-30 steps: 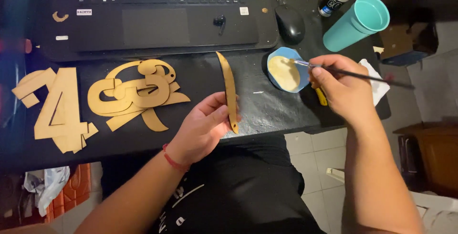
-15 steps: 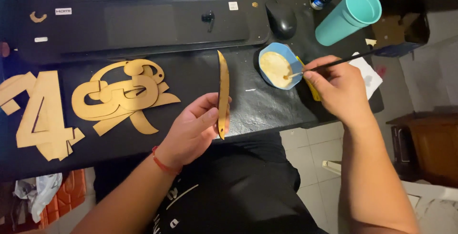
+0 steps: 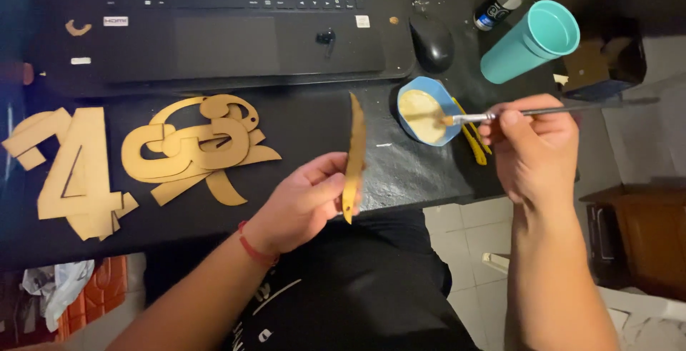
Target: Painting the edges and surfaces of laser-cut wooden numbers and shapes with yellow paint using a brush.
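Left hand [image 3: 304, 204] is pinching a thin curved wooden cutout [image 3: 353, 156] edge-on, fingers closed around its lower half, above the dark table [image 3: 314, 119]. Right hand [image 3: 532, 147], at 3 o'clock from it, is gripping a paintbrush [image 3: 543, 112] with fingers curled shut; the bristles are lying over the blue bowl of pale paste [image 3: 426, 110]. A yellow utility knife [image 3: 474, 135] is lying between bowl and right hand. At 9 o'clock, stacked wooden shapes [image 3: 193, 147]; at 12, a laptop [image 3: 214, 22], mouse [image 3: 431, 42], teal cup [image 3: 532, 40].
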